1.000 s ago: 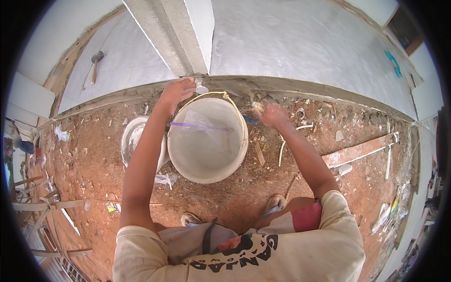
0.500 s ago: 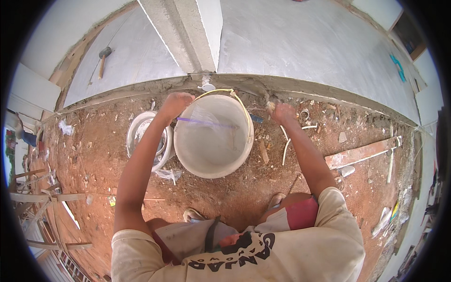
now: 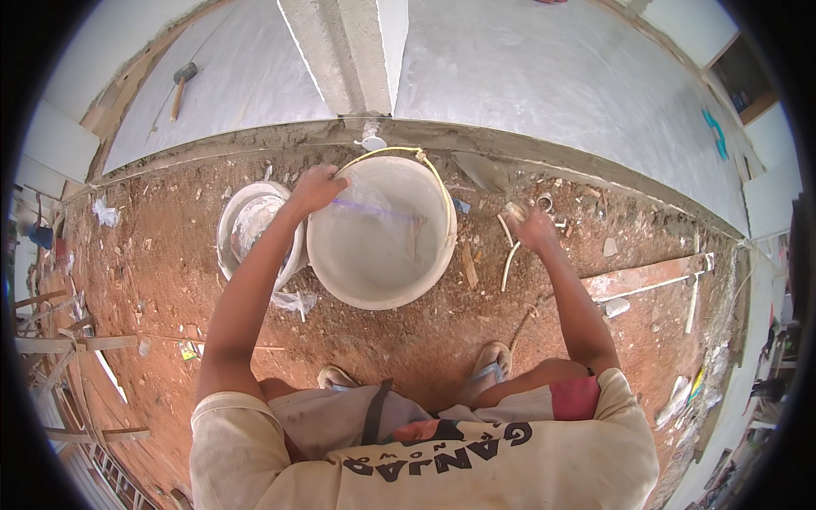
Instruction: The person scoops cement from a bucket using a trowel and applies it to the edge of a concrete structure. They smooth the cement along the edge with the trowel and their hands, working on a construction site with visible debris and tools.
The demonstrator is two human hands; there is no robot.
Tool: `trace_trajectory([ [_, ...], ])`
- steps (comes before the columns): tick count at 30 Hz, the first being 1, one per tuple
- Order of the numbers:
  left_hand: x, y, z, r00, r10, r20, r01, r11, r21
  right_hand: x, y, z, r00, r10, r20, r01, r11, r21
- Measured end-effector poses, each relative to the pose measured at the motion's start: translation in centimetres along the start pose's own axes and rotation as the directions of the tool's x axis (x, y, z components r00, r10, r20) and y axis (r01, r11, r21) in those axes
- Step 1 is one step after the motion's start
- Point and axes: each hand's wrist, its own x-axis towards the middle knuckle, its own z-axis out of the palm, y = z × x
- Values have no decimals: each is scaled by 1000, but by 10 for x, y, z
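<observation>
My left hand (image 3: 320, 185) is closed on the rim of a large white bucket (image 3: 374, 276), at its upper left. The bucket holds cloudy grey contents, clear plastic and a thin purple item, and has a yellow handle along its far rim. My right hand (image 3: 534, 225) grips a trowel by its wooden handle, right of the bucket; its grey blade (image 3: 480, 173) points up-left toward the mortar strip (image 3: 603, 191) along the slab edge. A smaller white bucket (image 3: 231, 229) stands under and beside my left forearm. A white pipe fitting (image 3: 371, 142) sits at the concrete column's base.
A concrete column (image 3: 340, 51) stands between grey slabs (image 3: 552, 68), with a rubber mallet (image 3: 181, 81) on the left slab. The dirt floor (image 3: 399, 340) holds debris, a long board (image 3: 642, 276) and bent white tubes (image 3: 509, 268). Wooden scaffolding pieces (image 3: 68, 344) lie far left.
My left hand has come away from near the pipe fitting onto the bucket's rim. My right hand has moved right and toward me with the trowel, whose blade now shows more.
</observation>
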Motion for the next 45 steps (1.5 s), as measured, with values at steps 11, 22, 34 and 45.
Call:
trace_trajectory([
  [11,-30,7,-8,999,-9,36,10,1000,-20,3,-3,-1,999,3,41,-7,996,94],
  [22,-116,40,-3,956,5,294,239,569,-787,-6,-18,-10,991,-43,126,15,977,214],
  [34,-207,15,-74,979,-197,44,118,383,-916,-2,-29,-6,979,-46,196,3,977,212],
  [45,-305,-44,-137,799,-511,-317,-112,391,-913,10,-43,-3,984,-48,174,9,976,219],
])
